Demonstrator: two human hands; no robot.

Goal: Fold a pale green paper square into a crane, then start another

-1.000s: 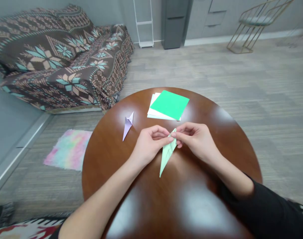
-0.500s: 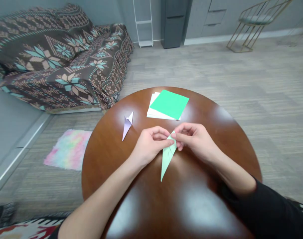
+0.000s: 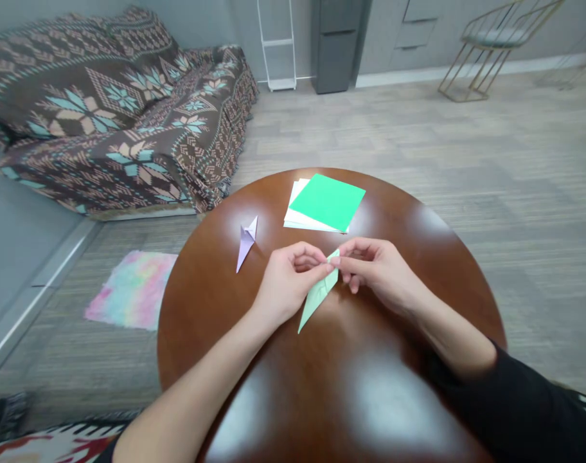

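Observation:
A folded piece of light green origami paper (image 3: pixel 317 298) is pinched between my two hands above the middle of the table. Its long pointed end slants down toward the lower left. My left hand (image 3: pixel 293 276) grips the upper left edge, thumb on top. At the upper tip, the thumb and forefinger of my right hand (image 3: pixel 377 263) are closed on the paper, with the other fingers curled beneath. The fingertips of both hands nearly meet and hide part of the folds.
On the round brown table (image 3: pixel 201 308) a folded lilac paper figure (image 3: pixel 247 243) lies to the left. Beyond my hands is a stack of square sheets with a green sheet (image 3: pixel 329 201) on top. A covered sofa (image 3: pixel 129 122) stands at the far left, a wire chair (image 3: pixel 495 42) at the far right.
The light green paper's lower point has swung to the left and slightly up. Both hands keep hold of it, and my left hand has shifted a little. The rest is unchanged.

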